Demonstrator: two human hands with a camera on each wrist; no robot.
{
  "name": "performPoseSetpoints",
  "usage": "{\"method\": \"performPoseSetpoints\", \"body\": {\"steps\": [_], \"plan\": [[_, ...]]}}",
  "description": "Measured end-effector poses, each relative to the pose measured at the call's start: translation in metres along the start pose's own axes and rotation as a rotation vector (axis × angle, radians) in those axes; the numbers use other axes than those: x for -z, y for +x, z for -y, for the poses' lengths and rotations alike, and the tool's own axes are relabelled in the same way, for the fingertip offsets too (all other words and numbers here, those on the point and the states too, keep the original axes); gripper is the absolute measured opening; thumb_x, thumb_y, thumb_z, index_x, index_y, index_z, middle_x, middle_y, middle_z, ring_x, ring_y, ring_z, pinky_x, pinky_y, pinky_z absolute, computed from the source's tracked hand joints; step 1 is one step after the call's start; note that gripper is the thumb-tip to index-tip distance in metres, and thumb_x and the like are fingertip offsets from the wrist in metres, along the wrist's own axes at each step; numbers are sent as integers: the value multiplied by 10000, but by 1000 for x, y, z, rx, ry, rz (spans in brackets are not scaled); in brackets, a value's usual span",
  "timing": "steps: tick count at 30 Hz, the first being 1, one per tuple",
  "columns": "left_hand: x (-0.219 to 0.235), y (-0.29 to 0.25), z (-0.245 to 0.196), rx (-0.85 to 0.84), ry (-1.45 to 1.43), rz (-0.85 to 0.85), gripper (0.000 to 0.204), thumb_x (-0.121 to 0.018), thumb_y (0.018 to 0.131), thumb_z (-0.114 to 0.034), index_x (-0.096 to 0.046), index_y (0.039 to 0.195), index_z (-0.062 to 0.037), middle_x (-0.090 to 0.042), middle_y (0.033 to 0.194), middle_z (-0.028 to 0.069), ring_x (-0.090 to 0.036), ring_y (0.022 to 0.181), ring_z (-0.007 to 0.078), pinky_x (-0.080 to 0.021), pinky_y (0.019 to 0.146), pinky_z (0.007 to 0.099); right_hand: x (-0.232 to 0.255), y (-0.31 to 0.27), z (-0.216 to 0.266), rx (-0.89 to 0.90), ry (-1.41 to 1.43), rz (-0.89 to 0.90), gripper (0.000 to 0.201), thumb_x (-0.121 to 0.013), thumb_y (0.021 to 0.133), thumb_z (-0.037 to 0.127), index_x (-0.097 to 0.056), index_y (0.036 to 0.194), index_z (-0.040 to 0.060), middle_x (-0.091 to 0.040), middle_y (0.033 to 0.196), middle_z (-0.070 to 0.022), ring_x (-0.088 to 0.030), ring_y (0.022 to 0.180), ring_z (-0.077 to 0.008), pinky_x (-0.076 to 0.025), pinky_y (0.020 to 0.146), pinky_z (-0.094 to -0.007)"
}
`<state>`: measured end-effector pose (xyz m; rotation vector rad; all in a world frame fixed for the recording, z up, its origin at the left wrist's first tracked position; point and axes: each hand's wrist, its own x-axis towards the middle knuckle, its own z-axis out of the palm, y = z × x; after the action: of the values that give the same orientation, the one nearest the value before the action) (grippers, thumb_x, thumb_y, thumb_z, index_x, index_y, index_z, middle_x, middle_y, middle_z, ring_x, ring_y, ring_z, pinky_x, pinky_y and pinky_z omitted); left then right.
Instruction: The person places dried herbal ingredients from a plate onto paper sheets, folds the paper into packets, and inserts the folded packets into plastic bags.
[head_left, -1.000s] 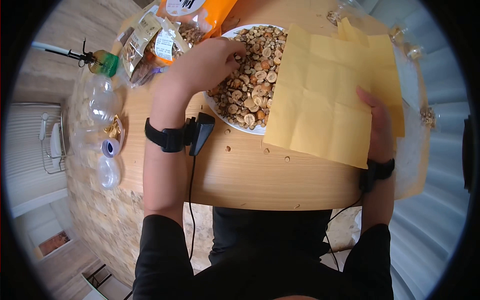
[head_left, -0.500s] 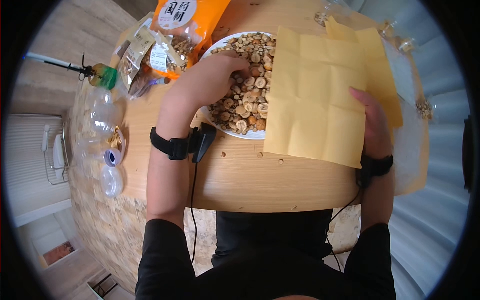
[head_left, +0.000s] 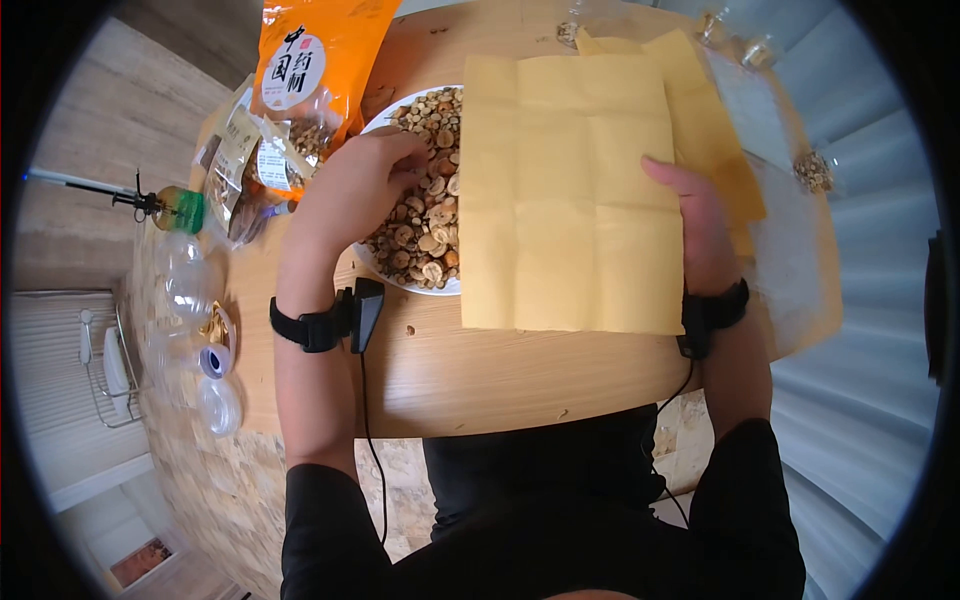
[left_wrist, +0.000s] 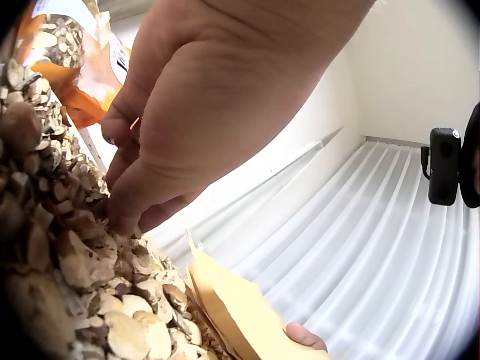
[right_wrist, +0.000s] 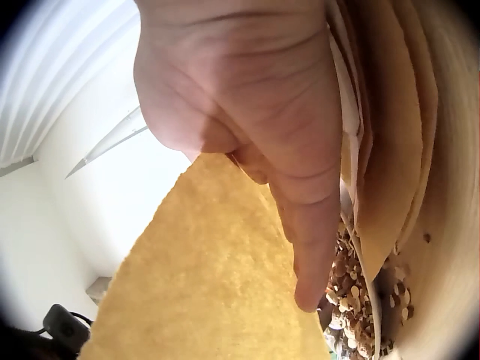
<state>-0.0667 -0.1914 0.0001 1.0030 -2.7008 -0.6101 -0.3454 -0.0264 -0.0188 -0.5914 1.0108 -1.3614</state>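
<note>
Paper (head_left: pixel 560 200), a creased yellow sheet, hangs flat over the right part of a white plate (head_left: pixel 442 289), its near right edge gripped by the right hand (head_left: pixel 705 222), thumb on the upper face and the other fingers going behind; most of the sheet reaches out leftward from that grip. Dried slices (head_left: pixel 428 225) fill the plate left of the sheet, directly under the left hand (head_left: pixel 372 185), whose bent fingertips touch them; whether they pinch a piece cannot be told. The sheet's left edge lies just beside those fingers. More yellow sheets (head_left: pixel 728 185) lie beyond the right hand. Past the left hand stand an orange bag (head_left: pixel 345 50) and clear packets (head_left: pixel 232 165), with a green bottle (head_left: pixel 182 210) and clear plastic containers (head_left: pixel 190 290) farther left, along the edge of the wooden table (head_left: pixel 520 375)
</note>
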Motion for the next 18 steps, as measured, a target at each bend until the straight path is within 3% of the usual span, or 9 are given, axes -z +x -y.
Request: {"method": "performPoseSetpoints", "body": {"steps": [2,4,7,10,11,13,14,16,18], "plan": [[1,0,2,-2,-20,-36,170,-638,779,15,-626,948,11,-638,909,145,-605,859,304,-473,792,362,-1,1,-3,4,-34,-25,405,-543,912,180,-498,1253,-33,-607,1160,-137,-616,1030,-218,-507,871,-324],[2,0,5,-35,10,-121,167,-641,782,14,-627,948,10,-635,890,139,-611,840,286,-479,774,358,-2,4,-7,-116,274,-4,415,-541,913,177,-484,1267,-32,-597,1182,-149,-611,1048,-236,-506,889,-344],[7,-1,-1,-63,-67,-177,147,-644,792,12,-621,938,11,-631,863,107,-615,807,228,-479,711,327,-3,6,-12,-177,275,0,422,-534,917,179,-474,1280,-29,-584,1207,-158,-602,1071,-253,-502,906,-364],[22,-7,-24,-41,-81,-302,115,-639,792,14,-605,902,19,-615,849,130,-622,773,262,-494,694,338,-2,6,-15,-205,222,21,431,-528,922,186,-462,1294,-21,-572,1229,-158,-593,1090,-255,-497,915,-370],[25,-9,-33,-40,-79,-303,115,-639,792,14,-605,902,19,-615,849,130,-622,773,262,-494,694,338,-4,5,-15,-204,223,22,431,-528,922,186,-462,1294,-21,-572,1229,-158,-593,1090,-255,-497,915,-370],[25,-14,-53,-199,-204,-307,109,-637,802,9,-601,903,18,-611,834,119,-619,756,231,-494,676,323,-14,1,-17,-240,204,-40,432,-531,923,205,-468,1290,-14,-576,1221,-151,-592,1093,-250,-495,918,-368],[21,-16,-63,-252,-263,-248,93,-624,802,7,-605,893,-1,-602,828,121,-616,749,259,-493,668,334,-18,0,-19,-241,203,-36,432,-531,923,205,-468,1290,-14,-576,1221,-151,-592,1093,-250,-495,918,-368],[7,-18,-72,-258,-254,-109,83,-608,804,-8,-597,886,-11,-595,840,136,-603,778,314,-490,676,368,-26,-5,-22,-211,221,-4,432,-544,917,220,-482,1276,-12,-583,1210,-141,-590,1088,-244,-488,922,-367],[-6,-16,-75,-274,-204,-69,107,-617,802,9,-596,906,-7,-604,855,126,-613,776,298,-494,674,356,-30,-7,-24,-221,288,31,435,-549,914,223,-482,1275,-9,-584,1209,-139,-589,1086,-243,-484,924,-367]]}}
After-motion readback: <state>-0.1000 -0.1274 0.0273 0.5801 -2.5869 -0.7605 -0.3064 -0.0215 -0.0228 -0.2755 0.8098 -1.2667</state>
